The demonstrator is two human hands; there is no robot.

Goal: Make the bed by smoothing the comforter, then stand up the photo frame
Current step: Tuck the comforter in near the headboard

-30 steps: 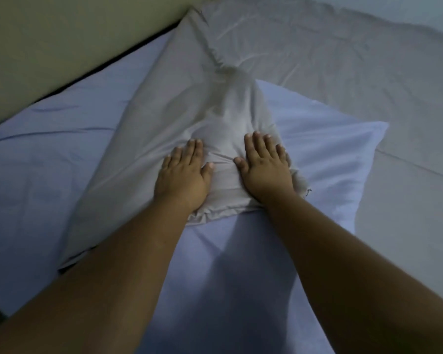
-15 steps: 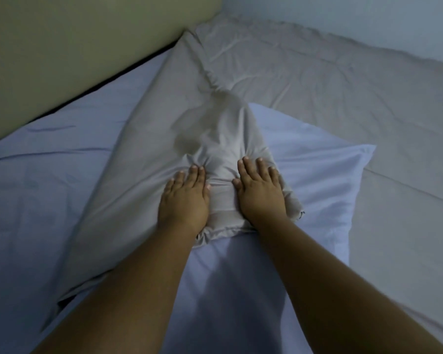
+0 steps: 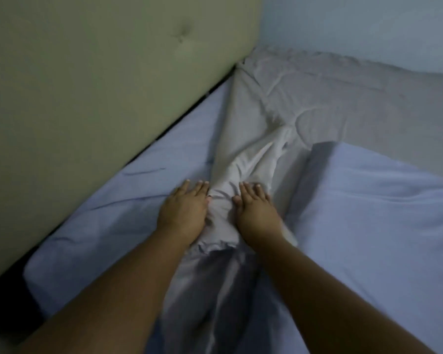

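Lying bunched up in the middle of the bed, the grey comforter [image 3: 243, 159] makes a long lumpy ridge that runs from the far corner down toward the person. Farther back it spreads out flatter, with soft wrinkles, up to the blue wall [image 3: 356, 26].

The left hand [image 3: 183, 209] rests flat with its fingers straight, partly on the comforter's edge and partly on the sheet. The right hand [image 3: 256, 212] lies flat on the other side of the ridge. Both palms press down, and neither hand pinches or holds any cloth. The ridge sits squeezed between them.

Under the comforter is a pale blue sheet [image 3: 113, 215]. A blue pillow [image 3: 368, 213] lies just beside the right hand. A padded green headboard [image 3: 100, 85] stands along the left.

The photo frame is not in view.

The comforter looks far from smooth. If the hands push toward each other, the ridge could bunch up higher. If they slide too hard, the sheet below might wrinkle too, because it looks loose. The pillow could get nudged out of place as well.
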